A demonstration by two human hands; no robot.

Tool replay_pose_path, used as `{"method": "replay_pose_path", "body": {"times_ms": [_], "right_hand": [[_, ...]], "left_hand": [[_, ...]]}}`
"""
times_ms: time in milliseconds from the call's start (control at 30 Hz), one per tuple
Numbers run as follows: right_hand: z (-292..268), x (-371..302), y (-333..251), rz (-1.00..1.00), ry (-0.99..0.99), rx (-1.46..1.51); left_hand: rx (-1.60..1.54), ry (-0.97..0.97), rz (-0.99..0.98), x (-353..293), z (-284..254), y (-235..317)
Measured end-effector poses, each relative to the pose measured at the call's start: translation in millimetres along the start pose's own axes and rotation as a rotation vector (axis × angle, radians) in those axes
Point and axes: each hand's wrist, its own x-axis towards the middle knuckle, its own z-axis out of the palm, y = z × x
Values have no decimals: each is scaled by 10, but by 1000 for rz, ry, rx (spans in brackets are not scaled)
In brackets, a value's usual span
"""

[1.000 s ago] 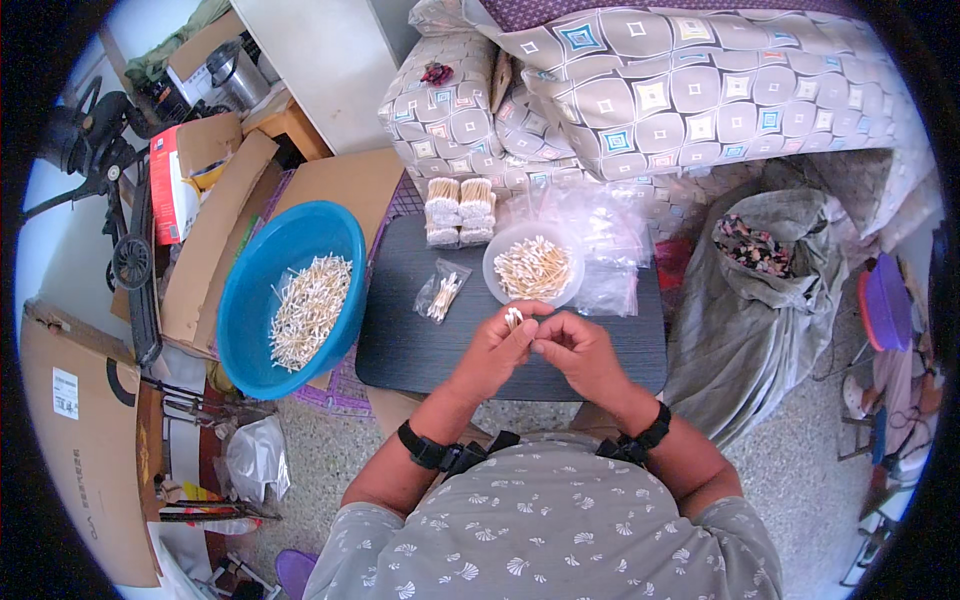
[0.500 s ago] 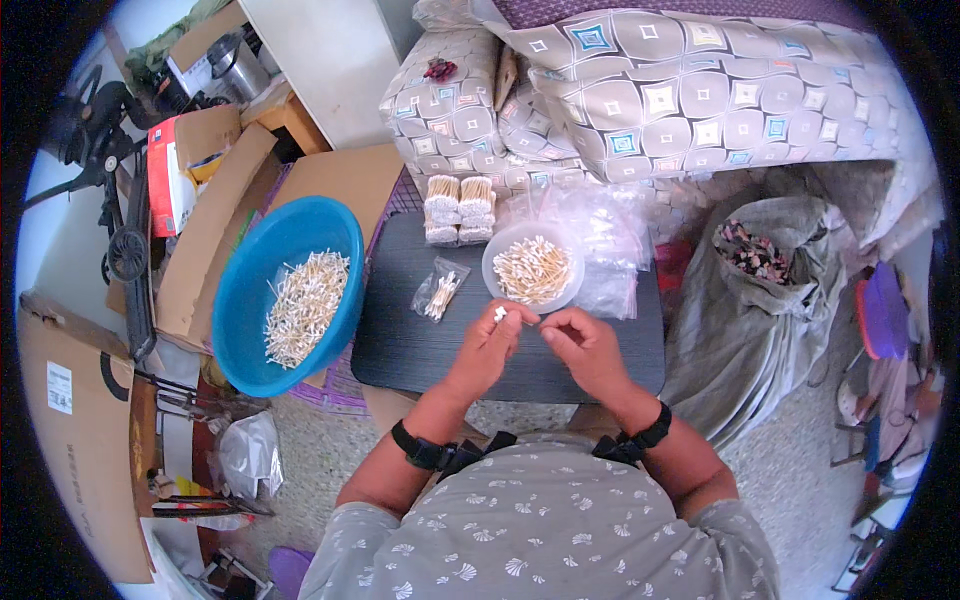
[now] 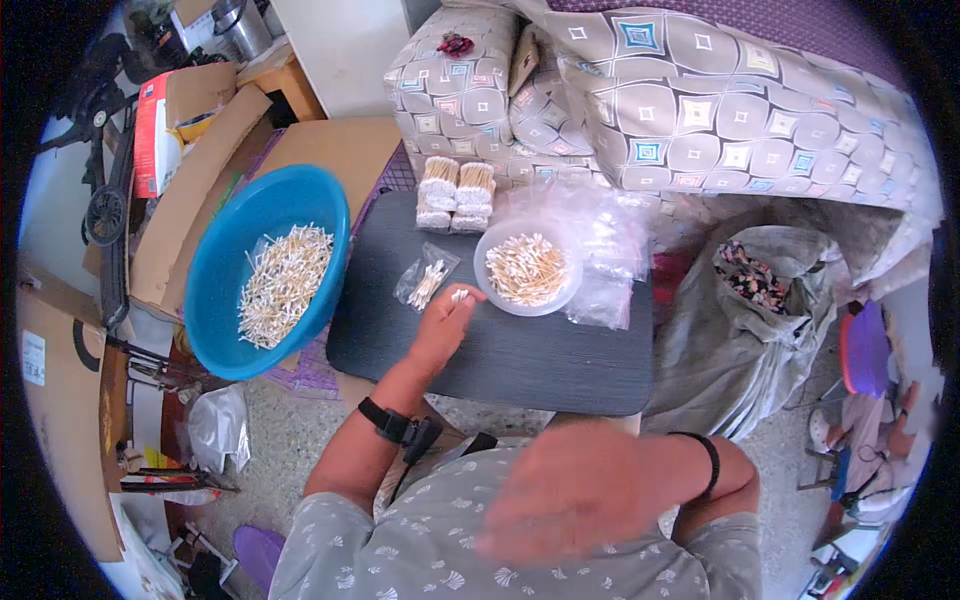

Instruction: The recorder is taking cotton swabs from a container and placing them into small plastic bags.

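My left hand [image 3: 440, 328] is closed around a few cotton swabs [image 3: 459, 296], their white tips showing above the fingers. It is over the dark table [image 3: 520, 365], just left of a whitish bowl [image 3: 530, 309] of cotton swabs [image 3: 524, 268]. My right hand [image 3: 565, 490] is a blur in front of my shirt, off the table's near edge; its fingers cannot be made out. Beyond my left hand lies a small clear bag [image 3: 427, 283] with a few swabs in it. Stacked bundles of swabs [image 3: 455, 195] stand at the table's far edge.
A large blue basin [image 3: 335, 200] holding many loose swabs sits left of the table. Flat clear plastic bags [image 3: 608, 250] lie right of the bowl. A patterned sofa [image 3: 700, 120] is behind, a grey sack [image 3: 715, 330] to the right, and cardboard boxes [image 3: 190, 220] to the left.
My hands were together in front of the bowl and have parted. The right one has swung back toward my body; the left has shifted left, still holding swabs. The view has turned slightly.
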Motion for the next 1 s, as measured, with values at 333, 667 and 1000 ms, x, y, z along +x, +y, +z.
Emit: {"method": "replay_pose_path", "body": {"times_ms": [333,667,1000], "right_hand": [[83,182,-67,-451,377,100],[-341,-406,1076,597,279,-483],[-209,-904,2150,811,45,-725]], "left_hand": [[910,38,346,166,-80,-506],[936,61,283,166,-41,-632],[920,110,363,151,-112,-677]]}}
